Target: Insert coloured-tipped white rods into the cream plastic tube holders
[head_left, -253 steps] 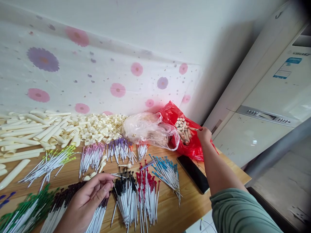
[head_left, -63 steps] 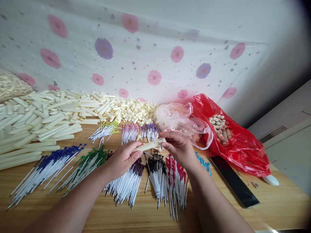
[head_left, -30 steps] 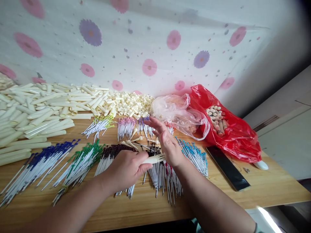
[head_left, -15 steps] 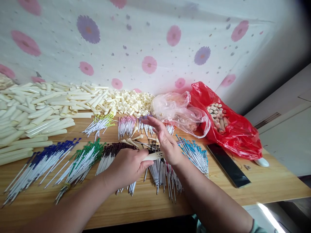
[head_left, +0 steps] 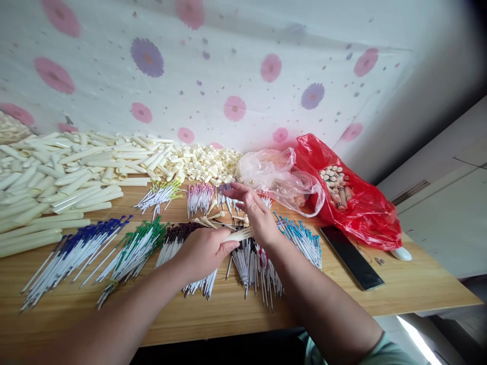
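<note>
My left hand (head_left: 207, 249) is closed around a cream slotted pen barrel (head_left: 241, 234), thumb on top and the slotted end pointing right. My right hand (head_left: 261, 218) is held upright at that end, fingers stretched out, the palm at or very near the slots; whether it touches I cannot tell. Beneath and around the hands lie bundles of white pen refills with coloured ends: dark brown (head_left: 173, 243), black and red (head_left: 262, 274), green (head_left: 139, 243) and light blue (head_left: 302, 238). A few cream pen pieces (head_left: 207, 220) lie just behind my left hand.
Long cream pen tubes (head_left: 76, 172) and short slotted pieces (head_left: 209, 162) are heaped along the back. A clear plastic bag (head_left: 281, 177) and a red bag (head_left: 365, 218) with pen parts stand back right. A black phone (head_left: 352, 258) lies on the right, near the table edge.
The camera view has shifted slightly. The slotted end of the barrel is now closer to my right palm and partly hidden by it. My left hand keeps its grip.
</note>
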The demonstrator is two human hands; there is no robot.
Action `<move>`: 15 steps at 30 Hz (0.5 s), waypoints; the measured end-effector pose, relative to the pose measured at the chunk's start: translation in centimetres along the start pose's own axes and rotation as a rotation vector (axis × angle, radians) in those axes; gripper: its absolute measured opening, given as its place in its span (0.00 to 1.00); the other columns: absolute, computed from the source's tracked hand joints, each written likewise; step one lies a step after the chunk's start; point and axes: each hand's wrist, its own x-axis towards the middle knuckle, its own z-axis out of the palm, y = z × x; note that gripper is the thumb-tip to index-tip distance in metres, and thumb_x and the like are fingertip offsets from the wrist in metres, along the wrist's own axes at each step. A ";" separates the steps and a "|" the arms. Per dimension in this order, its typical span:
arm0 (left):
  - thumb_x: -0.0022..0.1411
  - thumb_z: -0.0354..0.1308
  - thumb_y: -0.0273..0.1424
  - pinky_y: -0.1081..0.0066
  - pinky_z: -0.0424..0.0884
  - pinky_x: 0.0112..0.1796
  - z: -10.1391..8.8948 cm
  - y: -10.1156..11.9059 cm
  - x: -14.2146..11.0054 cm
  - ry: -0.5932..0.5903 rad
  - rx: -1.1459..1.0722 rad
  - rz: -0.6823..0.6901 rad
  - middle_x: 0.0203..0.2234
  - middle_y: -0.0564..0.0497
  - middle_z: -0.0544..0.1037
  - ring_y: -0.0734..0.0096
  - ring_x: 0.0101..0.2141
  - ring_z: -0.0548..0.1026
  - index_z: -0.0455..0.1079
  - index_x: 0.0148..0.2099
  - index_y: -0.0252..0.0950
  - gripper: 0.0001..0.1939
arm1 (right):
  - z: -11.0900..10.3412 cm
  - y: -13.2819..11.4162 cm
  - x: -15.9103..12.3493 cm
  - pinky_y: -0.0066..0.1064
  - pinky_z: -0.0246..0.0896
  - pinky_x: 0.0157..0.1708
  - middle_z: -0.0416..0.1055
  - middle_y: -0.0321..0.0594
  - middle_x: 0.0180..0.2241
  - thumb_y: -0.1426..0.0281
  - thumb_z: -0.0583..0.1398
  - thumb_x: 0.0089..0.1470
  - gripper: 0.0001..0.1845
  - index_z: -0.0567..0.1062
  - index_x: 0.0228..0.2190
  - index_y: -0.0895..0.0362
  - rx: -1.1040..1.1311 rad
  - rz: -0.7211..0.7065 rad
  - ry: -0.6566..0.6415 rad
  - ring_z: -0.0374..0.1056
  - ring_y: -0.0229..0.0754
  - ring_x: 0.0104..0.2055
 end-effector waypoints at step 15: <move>0.64 0.45 0.40 0.72 0.56 0.28 -0.9 -1.3 0.3 0.023 -0.451 -0.079 0.21 0.56 0.62 0.72 0.25 0.61 0.59 0.26 0.36 0.17 | 0.0 0.1 1.9 0.32 0.53 0.24 0.74 0.46 0.27 0.73 0.54 0.57 0.09 0.74 0.28 0.60 -1.366 -0.401 -0.557 0.67 0.43 0.28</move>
